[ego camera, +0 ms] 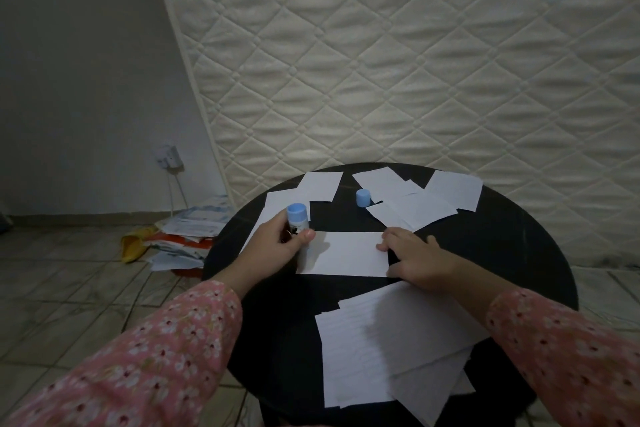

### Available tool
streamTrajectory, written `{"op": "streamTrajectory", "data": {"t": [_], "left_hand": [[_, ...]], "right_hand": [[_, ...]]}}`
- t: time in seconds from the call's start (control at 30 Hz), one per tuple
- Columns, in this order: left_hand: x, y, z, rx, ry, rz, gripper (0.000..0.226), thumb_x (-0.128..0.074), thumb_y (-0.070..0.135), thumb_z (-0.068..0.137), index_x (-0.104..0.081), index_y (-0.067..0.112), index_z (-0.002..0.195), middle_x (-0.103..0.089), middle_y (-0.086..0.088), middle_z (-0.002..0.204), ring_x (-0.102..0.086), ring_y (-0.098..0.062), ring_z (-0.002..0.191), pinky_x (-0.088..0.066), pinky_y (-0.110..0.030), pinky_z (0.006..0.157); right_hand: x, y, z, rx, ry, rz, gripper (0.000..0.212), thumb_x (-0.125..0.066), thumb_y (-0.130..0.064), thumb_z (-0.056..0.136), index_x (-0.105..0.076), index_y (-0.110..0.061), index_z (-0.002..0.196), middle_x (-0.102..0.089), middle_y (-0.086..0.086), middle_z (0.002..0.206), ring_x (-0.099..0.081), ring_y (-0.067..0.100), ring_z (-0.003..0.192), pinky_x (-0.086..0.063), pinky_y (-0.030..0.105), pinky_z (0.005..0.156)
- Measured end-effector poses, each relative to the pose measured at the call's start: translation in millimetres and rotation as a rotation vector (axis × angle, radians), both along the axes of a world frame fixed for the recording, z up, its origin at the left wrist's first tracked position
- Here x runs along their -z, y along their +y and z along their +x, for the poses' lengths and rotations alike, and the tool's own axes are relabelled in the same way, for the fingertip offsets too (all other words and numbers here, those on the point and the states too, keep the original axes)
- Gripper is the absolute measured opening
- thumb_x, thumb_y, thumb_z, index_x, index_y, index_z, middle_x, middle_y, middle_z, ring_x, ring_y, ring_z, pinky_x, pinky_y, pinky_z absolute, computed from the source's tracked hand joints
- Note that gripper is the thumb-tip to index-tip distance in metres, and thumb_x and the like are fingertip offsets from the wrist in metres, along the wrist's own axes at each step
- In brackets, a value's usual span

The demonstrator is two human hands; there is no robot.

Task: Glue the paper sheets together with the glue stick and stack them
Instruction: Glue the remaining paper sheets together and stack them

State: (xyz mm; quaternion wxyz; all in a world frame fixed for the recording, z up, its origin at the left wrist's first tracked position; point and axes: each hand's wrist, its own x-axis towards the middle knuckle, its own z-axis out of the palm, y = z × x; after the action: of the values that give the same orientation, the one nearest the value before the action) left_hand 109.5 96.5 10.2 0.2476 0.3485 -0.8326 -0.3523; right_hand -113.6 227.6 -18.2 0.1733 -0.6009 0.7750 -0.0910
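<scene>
Head view. Round black table (pixel 502 236) on a tiled floor (pixel 69 288). Behind it a cream quilted mattress (pixel 415 62) stands on edge, leaning against a pale wall (pixel 79 62). Low on the wall, a white plug (pixel 168 157) with a cord hanging down. On the floor left of the table, a loose pile of papers (pixel 187 232) with something yellow beside it.

Left hand (pixel 277 246), in a pink flowered sleeve, grips the glue stick (pixel 298 220); fingers and thumb are curled round its lower body. The stick stands nearly upright, long axis vertical, its blue end up and tipped slightly toward the far side. The label on the barrel is dark print, too small to read. A separate blue cap (pixel 363 198) stands on the table farther back, between scattered sheets.

Right hand (pixel 419 258) rests on the right edge of a single white sheet (pixel 346 253) at mid-table, fingers loosely curved, tips pressing the paper. The sheet's long axis runs left to right. Its left end lies just beside the left hand.

Near edge: an untidy stack of lined sheets (pixel 388 350), partly under the right forearm. Far edge: several more white sheets (pixel 415 204), overlapping. No legible writing anywhere.
</scene>
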Motion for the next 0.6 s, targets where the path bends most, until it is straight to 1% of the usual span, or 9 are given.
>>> {"op": "streamTrajectory", "data": {"t": [0.07, 0.13, 0.2, 0.3, 0.37, 0.47, 0.5, 0.53, 0.6], "left_hand": [[-0.5, 1.0, -2.8, -0.078, 0.237, 0.092, 0.011, -0.057, 0.031, 0.093, -0.057, 0.025, 0.102, -0.062, 0.004, 0.1, -0.06, -0.015, 0.094, -0.049, -0.03, 0.079], [-5.0, 0.4, -10.5, -0.201, 0.463, 0.178, 0.017, -0.053, 0.033, 0.095, -0.056, 0.018, 0.103, -0.061, -0.001, 0.095, -0.057, -0.015, 0.085, -0.046, -0.026, 0.069], [-8.3, 0.5, -21.5, -0.275, 0.55, 0.183, 0.024, -0.051, 0.035, 0.096, -0.054, 0.015, 0.108, -0.061, -0.005, 0.097, -0.056, -0.012, 0.082, -0.045, -0.025, 0.069], [-8.3, 4.5, -39.3, -0.316, 0.571, 0.13, 0.023, -0.049, 0.036, 0.097, -0.05, 0.017, 0.11, -0.06, 0.0, 0.097, -0.057, -0.014, 0.092, -0.044, -0.03, 0.08], [-10.8, 6.0, -49.9, -0.359, 0.618, 0.124, 0.024, -0.048, 0.035, 0.098, -0.047, 0.017, 0.114, -0.056, 0.008, 0.094, -0.056, -0.014, 0.096, -0.04, -0.029, 0.083], [-21.0, 6.2, -62.2, -0.384, 0.706, 0.149, 0.04, -0.051, 0.031, 0.098, -0.038, 0.012, 0.131, -0.052, 0.012, 0.095, -0.054, -0.001, 0.089, -0.039, -0.013, 0.077], [-21.5, 5.7, -65.8, -0.363, 0.678, 0.155, 0.047, -0.054, 0.028, 0.096, -0.034, 0.012, 0.135, -0.052, 0.012, 0.097, -0.052, 0.003, 0.086, -0.038, -0.008, 0.073], [-20.2, 6.2, -69.5, -0.322, 0.62, 0.167, 0.053, -0.058, 0.024, 0.094, -0.03, 0.012, 0.138, -0.053, 0.01, 0.101, -0.052, 0.001, 0.086, -0.038, -0.009, 0.075], [-10.4, 5.7, -78.1, -0.216, 0.446, 0.179, 0.061, -0.063, 0.018, 0.09, -0.028, 0.012, 0.139, -0.055, 0.003, 0.114, -0.056, -0.009, 0.101, -0.038, -0.02, 0.084]], "right_hand": [[-1.8, -0.1, 0.4, 0.002, 0.005, 0.005, 0.055, -0.055, -0.026, 0.091, -0.035, -0.022, 0.142, -0.02, -0.003, 0.152, -0.018, 0.014, 0.142, -0.005, 0.056, 0.115], [-3.9, 1.1, 1.9, -0.008, 0.023, 0.009, 0.054, -0.053, -0.028, 0.092, -0.035, -0.021, 0.142, -0.02, -0.002, 0.152, -0.019, 0.014, 0.141, -0.005, 0.055, 0.115], [-4.4, 3.2, 3.4, -0.028, 0.053, 0.008, 0.054, -0.052, -0.03, 0.093, -0.034, -0.021, 0.143, -0.019, -0.002, 0.152, -0.019, 0.014, 0.141, -0.006, 0.056, 0.114], [-3.5, 5.6, 3.6, -0.052, 0.06, -0.016, 0.05, -0.047, -0.037, 0.096, -0.035, -0.022, 0.142, -0.019, -0.003, 0.152, -0.019, 0.013, 0.141, -0.006, 0.058, 0.114], [-3.4, 6.3, 2.8, -0.051, 0.055, -0.019, 0.047, -0.043, -0.037, 0.097, -0.035, -0.022, 0.141, -0.019, -0.004, 0.153, -0.018, 0.012, 0.141, -0.005, 0.058, 0.114], [-4.3, 6.5, 1.7, -0.05, 0.065, -0.011, 0.047, -0.043, -0.032, 0.097, -0.034, -0.023, 0.142, -0.016, -0.005, 0.154, -0.014, 0.013, 0.143, -0.004, 0.056, 0.115], [-4.9, 7.1, 1.8, -0.05, 0.063, -0.006, 0.048, -0.043, -0.032, 0.097, -0.034, -0.024, 0.143, -0.016, -0.005, 0.154, -0.014, 0.013, 0.144, -0.003, 0.056, 0.115], [-4.9, 7.4, 1.7, -0.05, 0.06, -0.003, 0.049, -0.043, -0.032, 0.097, -0.033, -0.024, 0.144, -0.016, -0.005, 0.155, -0.013, 0.013, 0.144, -0.003, 0.056, 0.115], [-4.0, 7.6, 1.4, -0.048, 0.054, -0.004, 0.05, -0.043, -0.033, 0.097, -0.032, -0.024, 0.145, -0.015, -0.005, 0.156, -0.01, 0.013, 0.145, -0.001, 0.056, 0.115]]}}
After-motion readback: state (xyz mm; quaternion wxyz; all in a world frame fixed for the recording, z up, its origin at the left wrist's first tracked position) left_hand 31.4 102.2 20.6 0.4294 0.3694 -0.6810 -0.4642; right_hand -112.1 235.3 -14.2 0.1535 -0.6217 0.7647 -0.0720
